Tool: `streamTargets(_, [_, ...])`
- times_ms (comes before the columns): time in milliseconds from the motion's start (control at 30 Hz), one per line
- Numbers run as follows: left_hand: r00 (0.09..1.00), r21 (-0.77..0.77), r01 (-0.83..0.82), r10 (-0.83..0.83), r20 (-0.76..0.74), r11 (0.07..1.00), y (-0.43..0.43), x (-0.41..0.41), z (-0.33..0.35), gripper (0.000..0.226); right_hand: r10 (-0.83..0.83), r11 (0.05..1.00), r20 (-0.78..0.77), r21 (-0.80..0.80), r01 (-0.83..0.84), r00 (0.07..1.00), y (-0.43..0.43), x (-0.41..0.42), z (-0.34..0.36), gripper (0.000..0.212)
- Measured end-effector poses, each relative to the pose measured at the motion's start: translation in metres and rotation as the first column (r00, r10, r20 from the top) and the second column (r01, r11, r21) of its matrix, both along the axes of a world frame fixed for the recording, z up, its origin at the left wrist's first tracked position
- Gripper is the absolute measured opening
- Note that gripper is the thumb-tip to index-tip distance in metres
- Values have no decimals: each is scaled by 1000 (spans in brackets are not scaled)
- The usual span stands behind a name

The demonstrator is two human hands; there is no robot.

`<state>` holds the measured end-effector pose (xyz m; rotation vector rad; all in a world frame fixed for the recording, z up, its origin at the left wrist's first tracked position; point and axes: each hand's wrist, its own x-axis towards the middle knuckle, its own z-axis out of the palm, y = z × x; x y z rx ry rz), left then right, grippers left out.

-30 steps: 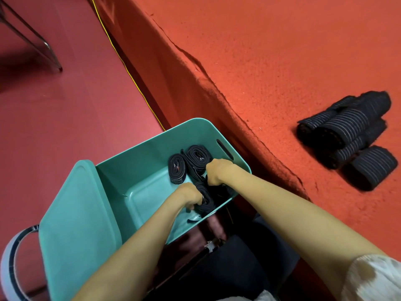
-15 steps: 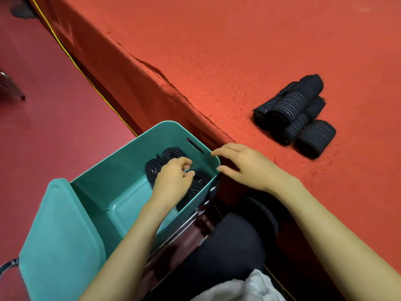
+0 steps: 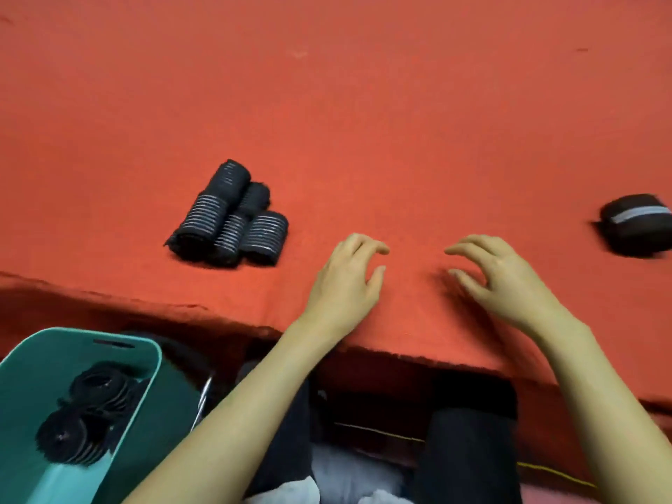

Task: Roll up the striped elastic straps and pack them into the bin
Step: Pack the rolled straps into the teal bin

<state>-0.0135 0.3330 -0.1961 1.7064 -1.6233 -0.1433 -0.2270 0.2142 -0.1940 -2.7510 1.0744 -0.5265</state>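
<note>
My left hand [image 3: 345, 281] and right hand [image 3: 505, 281] are side by side over the red counter [image 3: 363, 121], fingers loosely curved, holding nothing. Striped straps [image 3: 229, 216] lie bunched on the counter to their left. Rolled straps [image 3: 83, 420] sit in the teal bin [image 3: 145, 365], lower left.

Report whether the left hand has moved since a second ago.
Yes: the left hand came out of the teal plastic bin and now hovers over the red cloth-covered table.

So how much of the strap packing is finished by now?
Done: several rolled straps sit in the teal bin. In hand: nothing; left hand and right hand are empty above the red surface. Left: a striped pile and a dark bundle on it.
</note>
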Motion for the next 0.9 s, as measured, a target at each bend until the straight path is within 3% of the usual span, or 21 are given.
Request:
streamTargets(200, [973,220,229,-224,-46,948,-88,-94,-4,28,-376,926,27,52,375,926,-23,-120,-11,44])
streamTargets(300, [957,311,289,-268,-111,905,-132,-146,-2,37,-545,830,72,185,526,835,-34,-157,-15,59])
streamTargets(467, [931,413,337,-233,-281,846,-192,-225,-5,60,-711,699,295,394,596,638,-67,-194,-21,69])
streamTargets(600, [894,459,370,-176,-411,808,-226,-263,-7,65,-782,622,400,532,575,477,-104,-206,-14,67])
streamTargets(667, [786,459,442,-86,-612,771,-237,-274,-5,66,-799,601,408,575,555,442,-123,-207,-10,71])
streamTargets(733, [599,430,513,49,-799,743,-247,-284,2,64,-825,564,391,619,546,408,-142,-207,-8,70])
streamTargets(800, [490,414,553,119,-864,723,-253,-289,10,53,-833,553,403,643,530,380,-151,-204,-7,62])
streamTargets(900, [411,405,579,176,-894,707,-254,-286,14,36,-804,592,438,649,478,402,-142,-195,-8,53])
